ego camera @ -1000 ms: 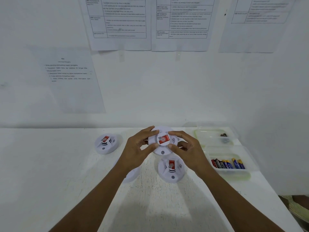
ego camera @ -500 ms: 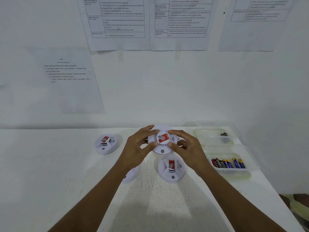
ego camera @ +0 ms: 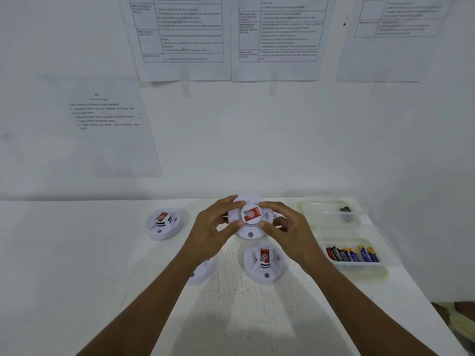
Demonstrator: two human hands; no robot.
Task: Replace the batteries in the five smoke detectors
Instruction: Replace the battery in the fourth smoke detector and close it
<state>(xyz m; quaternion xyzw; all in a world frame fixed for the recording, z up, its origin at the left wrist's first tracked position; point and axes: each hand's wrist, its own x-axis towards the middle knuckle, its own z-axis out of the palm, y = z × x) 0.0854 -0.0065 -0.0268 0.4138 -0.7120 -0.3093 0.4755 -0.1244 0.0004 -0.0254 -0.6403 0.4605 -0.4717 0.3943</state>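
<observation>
A round white smoke detector [ego camera: 250,228] with a red label is held above the table between both hands. My left hand [ego camera: 210,229] grips its left rim, thumb under, fingers over the top. My right hand [ego camera: 288,229] grips the right rim the same way. A second detector [ego camera: 264,263] lies just below it on the table. A third detector [ego camera: 163,223] lies at the left. A fourth detector [ego camera: 203,272] is mostly hidden under my left forearm. Several fresh batteries [ego camera: 352,254] lie in the nearer clear tray [ego camera: 359,233].
A farther clear tray [ego camera: 323,209] at the back right holds a couple of dark batteries [ego camera: 345,209]. The white table [ego camera: 77,265] meets a white wall hung with printed sheets [ego camera: 180,34]. The table's right edge runs diagonally near the trays.
The held detector has turned slightly clockwise between my hands, its red label now tilted. My hands keep the same place.
</observation>
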